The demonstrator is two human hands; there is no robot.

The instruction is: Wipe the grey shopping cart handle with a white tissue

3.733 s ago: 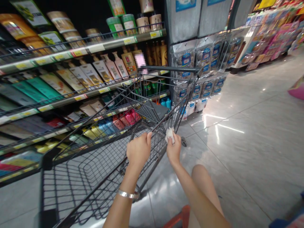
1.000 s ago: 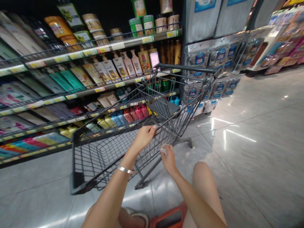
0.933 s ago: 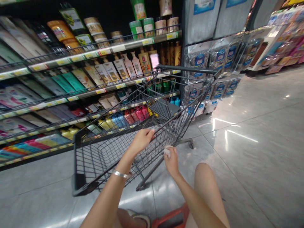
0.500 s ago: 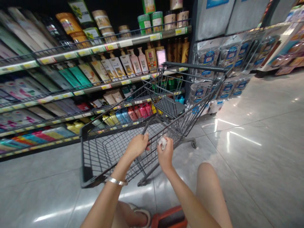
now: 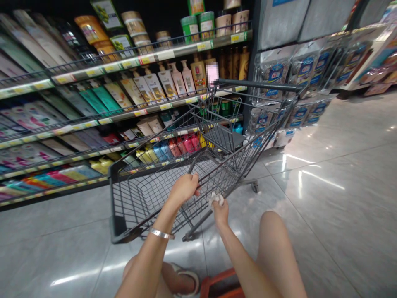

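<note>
A dark grey wire shopping cart (image 5: 149, 215) stands right in front of me, its basket showing bare wire mesh. My left hand (image 5: 185, 188), with a silver bracelet at the wrist, is closed around the cart's near upper rail. Lower and to the right, my right hand (image 5: 221, 212) pinches a crumpled whitish wipe (image 5: 216, 200) beside the cart's mesh side. Whether the wipe touches the wires I cannot tell. A grey child-seat flap (image 5: 225, 138) and the push handle (image 5: 263, 85) are at the cart's far right end.
Shelves (image 5: 173, 54) of pump bottles and tubs run behind the cart. Packaged goods (image 5: 274, 76) hang on the right. Shiny grey tiles (image 5: 325, 207) cover the floor. An orange-red frame (image 5: 217, 283) is below me, between my legs.
My right hand has moved down, away from the upper rail, with the wipe in it. My left hand keeps its hold on the rail. The view has shifted slightly.
</note>
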